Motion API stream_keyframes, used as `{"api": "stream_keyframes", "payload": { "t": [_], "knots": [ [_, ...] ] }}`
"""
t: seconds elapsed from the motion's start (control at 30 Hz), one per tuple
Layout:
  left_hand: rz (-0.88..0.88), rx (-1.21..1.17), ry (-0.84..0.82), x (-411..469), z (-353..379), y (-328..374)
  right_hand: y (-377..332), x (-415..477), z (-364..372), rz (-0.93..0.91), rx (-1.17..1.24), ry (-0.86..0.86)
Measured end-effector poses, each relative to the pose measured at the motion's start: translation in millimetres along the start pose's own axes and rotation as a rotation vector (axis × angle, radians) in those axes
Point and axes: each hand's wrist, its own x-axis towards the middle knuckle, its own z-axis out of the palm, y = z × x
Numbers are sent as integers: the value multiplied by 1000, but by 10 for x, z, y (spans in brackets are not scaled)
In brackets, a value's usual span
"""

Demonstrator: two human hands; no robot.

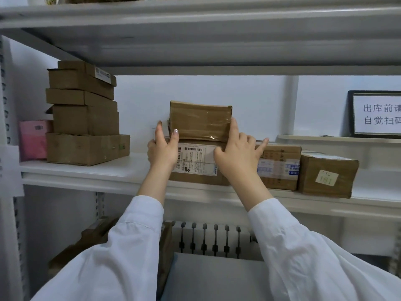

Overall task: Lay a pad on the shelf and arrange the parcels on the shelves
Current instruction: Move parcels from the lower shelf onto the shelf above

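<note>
Stacking step: taped parcel [200,121] sat between the hands, atop a labelled parcel [196,162] on the shelf [86,170]. Its edge was pinched by left hand [163,147]; right hand [236,154] pressed the other side, straight-fingered. Next move likely called for squaring it, then release

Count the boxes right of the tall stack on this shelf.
4: taped box on top, labelled box beneath, blue-labelled box beside it, stickered box rightmost. More may hide behind.

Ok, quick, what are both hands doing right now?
Left hand: pinches the top box.
Right hand: open, fingers pressing that box.
</note>
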Motion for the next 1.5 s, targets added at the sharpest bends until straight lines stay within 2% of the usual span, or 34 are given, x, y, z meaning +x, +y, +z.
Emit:
{"api": "stream_keyframes", "payload": {
  "t": [0.2,0.4,0.47,0.57,0.7,0.87,1.07,1.2,1.33,1.5],
  "knots": [
    [133,39,135,-360,100,-91,38,-331,-23,-62,171,190],
    [264,30,210,-754,161,-226,65,-704,-17,-107,202,168],
    [304,-23,202,-860,135,-272,104,-819,-10,-112,209,169],
    [328,-215,75,-1053,93,-345,173,-1014,3,-89,230,163],
    [145,-459,-159,-1293,178,-420,378,-1292,-2,-37,231,93],
    [-43,-505,-319,-1710,579,-580,867,-1599,-59,91,250,-9],
    [-132,-556,-338,-2078,1089,-627,1456,-1706,-114,139,282,-94],
    [-255,-585,-317,-2318,1513,-676,1954,-1762,-143,180,300,-179],
    [-431,-470,-385,-2605,2038,-889,2630,-1836,-68,358,321,-303],
    [-601,-326,-498,-2954,2647,-1134,3412,-1882,129,530,185,-442]
  ]
}}
